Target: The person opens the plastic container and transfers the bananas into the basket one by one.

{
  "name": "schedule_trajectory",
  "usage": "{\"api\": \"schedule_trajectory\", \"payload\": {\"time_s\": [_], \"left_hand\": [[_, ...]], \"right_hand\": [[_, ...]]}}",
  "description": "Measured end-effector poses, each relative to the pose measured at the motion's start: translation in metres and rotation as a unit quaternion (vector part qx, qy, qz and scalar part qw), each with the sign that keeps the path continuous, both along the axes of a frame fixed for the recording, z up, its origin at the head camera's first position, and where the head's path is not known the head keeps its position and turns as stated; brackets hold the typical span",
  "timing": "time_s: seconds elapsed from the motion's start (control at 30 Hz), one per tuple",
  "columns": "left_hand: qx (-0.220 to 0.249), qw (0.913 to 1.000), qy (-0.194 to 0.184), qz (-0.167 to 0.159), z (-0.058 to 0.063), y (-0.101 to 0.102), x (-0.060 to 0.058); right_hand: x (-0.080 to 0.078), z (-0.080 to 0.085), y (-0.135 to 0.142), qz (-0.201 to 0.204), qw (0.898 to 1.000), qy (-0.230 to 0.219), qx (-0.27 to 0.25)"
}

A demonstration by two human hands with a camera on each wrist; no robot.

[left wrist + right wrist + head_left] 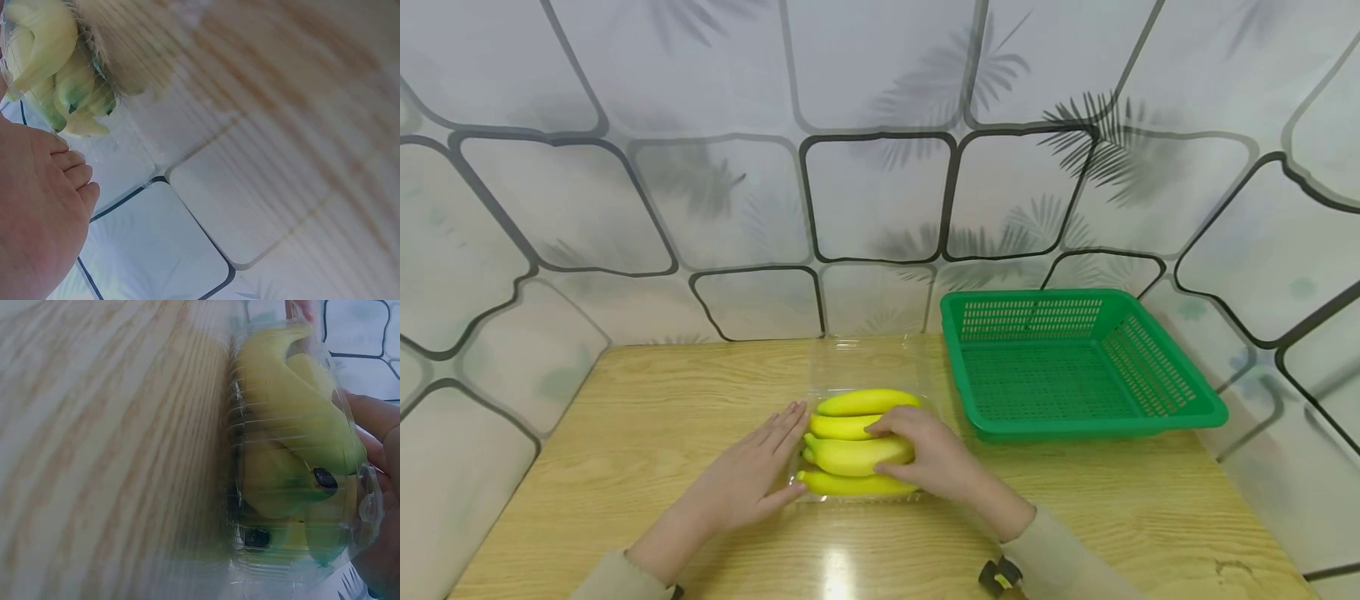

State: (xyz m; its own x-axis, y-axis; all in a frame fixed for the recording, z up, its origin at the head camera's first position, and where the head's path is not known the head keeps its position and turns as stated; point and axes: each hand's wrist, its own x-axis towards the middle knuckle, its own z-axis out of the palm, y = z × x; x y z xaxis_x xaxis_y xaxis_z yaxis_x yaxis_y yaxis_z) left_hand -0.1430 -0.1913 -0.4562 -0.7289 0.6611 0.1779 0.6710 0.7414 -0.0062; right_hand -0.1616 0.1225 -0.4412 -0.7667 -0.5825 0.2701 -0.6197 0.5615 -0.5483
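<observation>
Several yellow bananas lie side by side in a clear plastic clamshell box (871, 367), its lid folded back toward the wall. My right hand (928, 454) reaches over the box's right end and grips one banana (853, 457) on top of the others, thumb on the near side and fingers on the far side. At the box's left end, my left hand (752, 475) rests with fingers straight and thumb spread. In the right wrist view, dark-tipped bananas (281, 394) show through the ribbed clear wall. The left wrist view shows the left palm (37, 206) beside the bananas' green ends.
A green plastic basket (962, 367) with slotted sides stands at the back right, close beside the box. The wood-grain table (700, 383) meets a patterned wall covering (880, 200) at the back and on both sides.
</observation>
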Motion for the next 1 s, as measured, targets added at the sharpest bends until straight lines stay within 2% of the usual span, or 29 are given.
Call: {"api": "schedule_trajectory", "payload": {"time_s": [0.4, 1.0], "left_hand": [[-0.003, 0.9999, -0.011, 0.009, 0.0000, -0.0002, 0.0008], [0.006, 0.9999, -0.015, 0.004, 0.0004, 0.0003, 0.0010]], "right_hand": [[0.0001, -0.0003, -0.0044, 0.011, 0.998, 0.035, 0.056], [0.0003, -0.0025, -0.0074, 0.000, 0.997, 0.046, 0.061]]}}
